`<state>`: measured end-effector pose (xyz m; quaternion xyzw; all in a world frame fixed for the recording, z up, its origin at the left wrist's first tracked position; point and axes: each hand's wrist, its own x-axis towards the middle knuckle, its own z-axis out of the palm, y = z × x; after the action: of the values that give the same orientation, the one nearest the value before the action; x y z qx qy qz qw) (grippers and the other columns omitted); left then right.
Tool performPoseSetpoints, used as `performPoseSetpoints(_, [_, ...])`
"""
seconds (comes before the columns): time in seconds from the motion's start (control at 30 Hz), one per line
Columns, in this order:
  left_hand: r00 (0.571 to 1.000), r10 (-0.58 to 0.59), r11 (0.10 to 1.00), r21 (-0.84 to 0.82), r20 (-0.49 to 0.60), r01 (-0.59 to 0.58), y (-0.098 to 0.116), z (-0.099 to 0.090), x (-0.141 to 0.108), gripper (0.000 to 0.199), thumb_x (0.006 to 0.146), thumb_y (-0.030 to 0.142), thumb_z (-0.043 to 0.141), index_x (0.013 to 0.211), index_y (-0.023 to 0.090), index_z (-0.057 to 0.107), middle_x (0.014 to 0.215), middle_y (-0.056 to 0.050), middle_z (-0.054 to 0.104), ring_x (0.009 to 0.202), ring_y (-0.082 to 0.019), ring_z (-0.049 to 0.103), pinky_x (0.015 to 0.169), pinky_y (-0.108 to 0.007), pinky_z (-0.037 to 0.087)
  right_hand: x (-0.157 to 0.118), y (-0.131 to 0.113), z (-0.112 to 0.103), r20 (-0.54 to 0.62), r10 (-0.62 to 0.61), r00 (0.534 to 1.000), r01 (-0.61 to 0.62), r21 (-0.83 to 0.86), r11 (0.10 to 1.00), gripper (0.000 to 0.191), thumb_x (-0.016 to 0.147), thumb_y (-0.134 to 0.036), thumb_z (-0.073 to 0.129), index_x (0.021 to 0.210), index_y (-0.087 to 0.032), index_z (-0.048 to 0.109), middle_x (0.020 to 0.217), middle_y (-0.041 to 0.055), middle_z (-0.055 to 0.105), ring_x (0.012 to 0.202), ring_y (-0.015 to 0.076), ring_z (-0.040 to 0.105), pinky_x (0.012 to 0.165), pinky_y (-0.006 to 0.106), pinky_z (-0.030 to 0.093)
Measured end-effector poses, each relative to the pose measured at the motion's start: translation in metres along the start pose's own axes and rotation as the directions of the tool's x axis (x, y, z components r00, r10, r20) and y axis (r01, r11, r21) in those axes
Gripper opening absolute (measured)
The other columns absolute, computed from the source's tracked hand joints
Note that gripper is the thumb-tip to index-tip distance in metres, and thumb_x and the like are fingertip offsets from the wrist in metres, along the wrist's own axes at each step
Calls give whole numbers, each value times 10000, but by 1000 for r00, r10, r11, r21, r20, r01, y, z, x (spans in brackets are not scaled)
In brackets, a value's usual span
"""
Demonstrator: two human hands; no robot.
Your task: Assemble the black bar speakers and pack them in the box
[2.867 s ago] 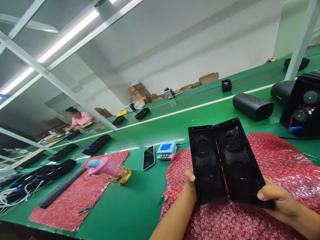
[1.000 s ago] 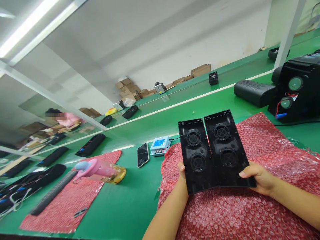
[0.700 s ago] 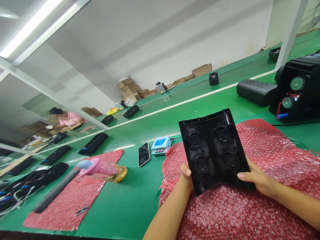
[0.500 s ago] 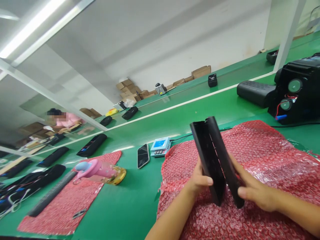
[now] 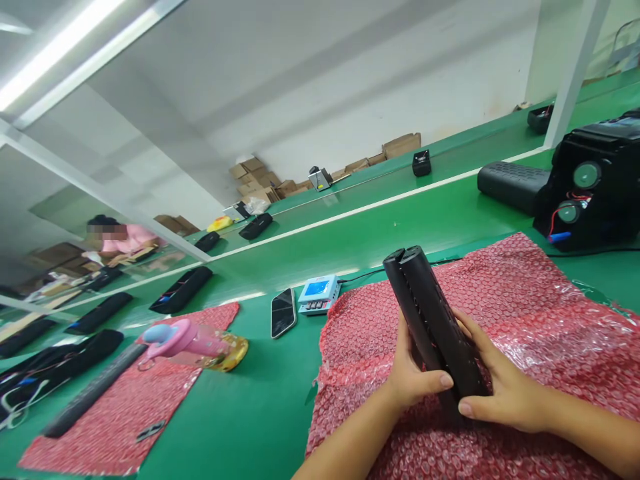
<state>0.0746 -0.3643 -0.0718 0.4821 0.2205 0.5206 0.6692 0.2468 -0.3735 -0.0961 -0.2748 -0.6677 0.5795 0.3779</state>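
Two long black shell halves are held side by side above red bubble wrap [image 5: 540, 307]. My left hand [image 5: 413, 380] is closed round the left black shell half [image 5: 413, 307], its thumb across the lower part. Closed on the right black shell half [image 5: 445, 320] is my right hand [image 5: 505, 387], with the thumb near its lower end. The halves lean up and to the left, their long edges close together with a narrow dark gap between them at the top. Their lower ends are partly hidden by my thumbs.
Left of the wrap are a blue device [image 5: 319, 293], a phone [image 5: 283, 313] and a pink bottle [image 5: 200, 343]. Black housings [image 5: 590, 187] stand at the right. Further left lie several black cases [image 5: 183, 290]. A person [image 5: 123, 240] sits at the far left.
The two shell halves have come together from an open V, turning so that more of their outer faces shows. My hands have moved nearer each other.
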Motion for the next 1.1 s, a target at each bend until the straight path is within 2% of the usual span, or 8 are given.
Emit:
performPoseSetpoints(0.13, [1000, 1, 995, 96, -5, 0, -2, -5, -1, 879, 616, 270, 812, 1310, 299, 273, 1191, -71, 584, 1045, -262, 609, 879, -386, 517, 2, 0, -1, 1, 3, 1000, -3, -44, 999, 1041, 747, -480, 671, 1459, -302, -67, 1517, 107, 118, 1386, 298, 180, 1128, 492, 162])
performPoseSetpoints(0.23, [1000, -14, 986, 168, -1, 14, -3, -7, -4, 870, 638, 310, 799, 1313, 284, 250, 1203, -85, 566, 1052, -265, 602, 892, -392, 510, 2, 2, 0, -5, 2, 1000, -2, -62, 998, 1028, 749, -496, 666, 1453, -326, -64, 1520, 89, 96, 1385, 298, 177, 1125, 495, 171])
performPoseSetpoints(0.43, [999, 20, 967, 256, -31, -12, -3, -8, -2, 800, 654, 422, 774, 1259, 243, 281, 1214, -102, 535, 1090, -282, 571, 911, -414, 497, 6, 2, 0, -3, -28, 1000, 28, -17, 999, 986, 757, -540, 652, 1457, -324, -9, 1499, 95, 180, 1352, 294, 267, 1104, 496, 240])
performPoseSetpoints(0.67, [998, 47, 939, 344, -51, -27, -5, -10, -3, 799, 694, 491, 727, 1299, 233, 273, 1232, -111, 517, 1106, -279, 555, 932, -426, 480, 7, 1, -2, -12, -35, 999, 35, -46, 998, 955, 752, -590, 638, 1460, -315, 59, 1490, 83, 225, 1352, 293, 272, 1107, 487, 244])
performPoseSetpoints(0.8, [998, 54, 933, 358, -45, -34, -5, -10, -3, 845, 699, 517, 714, 1347, 234, 251, 1221, -109, 527, 1094, -273, 560, 927, -421, 481, 7, 3, -2, -16, -38, 999, 36, -70, 997, 960, 755, -598, 630, 1465, -308, 54, 1503, 85, 199, 1365, 299, 246, 1113, 498, 224])
performPoseSetpoints(1.1, [998, 52, 943, 331, -33, -38, -6, -10, -2, 815, 708, 511, 711, 1335, 249, 261, 1200, -95, 542, 1070, -259, 576, 892, -396, 500, 5, 5, -2, -20, -36, 999, 34, -89, 995, 985, 756, -603, 627, 1475, -274, 40, 1504, 121, 189, 1371, 311, 233, 1116, 515, 220])
